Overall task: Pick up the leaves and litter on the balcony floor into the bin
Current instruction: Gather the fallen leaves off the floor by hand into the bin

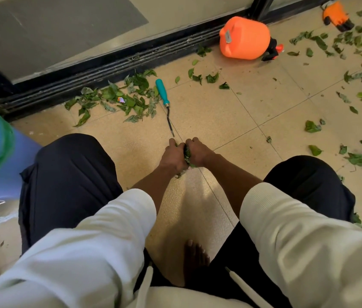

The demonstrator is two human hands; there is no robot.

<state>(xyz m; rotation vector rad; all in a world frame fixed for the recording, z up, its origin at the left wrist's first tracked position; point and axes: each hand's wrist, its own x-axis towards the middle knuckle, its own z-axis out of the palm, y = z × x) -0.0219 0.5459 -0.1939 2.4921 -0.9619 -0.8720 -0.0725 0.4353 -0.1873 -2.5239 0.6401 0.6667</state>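
Hands (pixel 185 155) clutching leaves (pixel 186 156), screwdriver (pixel 164 101) ahead

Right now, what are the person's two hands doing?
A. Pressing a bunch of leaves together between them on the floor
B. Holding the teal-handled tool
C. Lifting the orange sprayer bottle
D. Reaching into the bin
A: the left hand and right hand are cupped around a bunch of leaves low over the floor, while the teal-handled tool lies untouched just beyond them.

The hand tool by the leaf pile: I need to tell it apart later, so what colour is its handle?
Teal handle, dark metal shaft; head view.
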